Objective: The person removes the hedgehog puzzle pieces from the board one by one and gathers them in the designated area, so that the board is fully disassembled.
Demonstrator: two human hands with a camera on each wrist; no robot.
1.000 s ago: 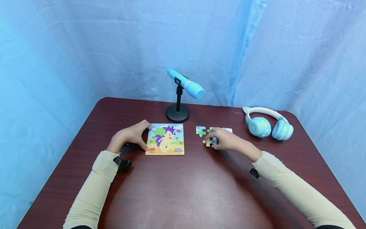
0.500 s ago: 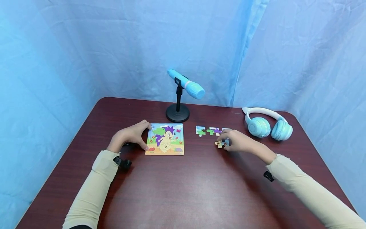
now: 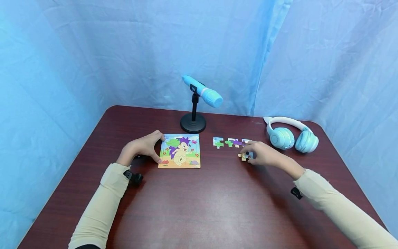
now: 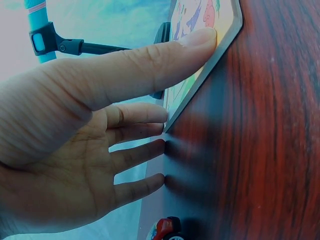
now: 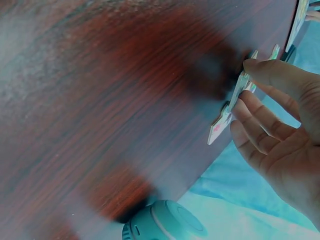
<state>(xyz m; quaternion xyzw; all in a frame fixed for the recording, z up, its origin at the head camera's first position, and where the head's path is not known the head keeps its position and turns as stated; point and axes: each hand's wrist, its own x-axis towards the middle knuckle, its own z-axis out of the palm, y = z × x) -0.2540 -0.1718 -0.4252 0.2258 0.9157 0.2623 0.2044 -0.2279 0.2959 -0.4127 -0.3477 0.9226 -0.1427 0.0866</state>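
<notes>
Item 1. My left hand (image 3: pixel 141 148), left of centre in the head view. Fingers nearly straight and spread, nothing gripped; the thumb (image 4: pixel 150 65) presses on the near left corner of the puzzle board (image 3: pixel 180 151), and the other fingertips touch the board's left edge.

Item 2. Puzzle board, centre of the head view, flat on the table (image 3: pixel 192 207). Picture of a purple-spined cartoon animal on grass. In the left wrist view only its corner shows, top right of the frame (image 4: pixel 227 20).

Item 3. My right hand (image 3: pixel 264 154), right of centre in the head view. Fingers curled, pinching one loose puzzle piece (image 3: pixel 246 156) between thumb and fingertips. In the right wrist view the piece (image 5: pixel 235 100) stands on edge, tilted against the wood, at the right of the frame, the thumb (image 5: pixel 280 75) on top.

Item 4. Row of loose pieces (image 3: pixel 231 142), just above my right hand in the head view, lying flat between the board and the headphones. I cannot tell how many lie under the hand.

Item 5. Headphones (image 3: pixel 290 135), pale blue, right of the head view, near my right hand but apart; one ear cup (image 5: pixel 165 222) at the bottom of the right wrist view.

Item 6. Microphone (image 3: pixel 203 92), blue, on a black stand (image 3: pixel 193 121), upper centre, behind the board.

Item 7. Blue cloth backdrop (image 3: pixel 93 52) across the top.
</notes>
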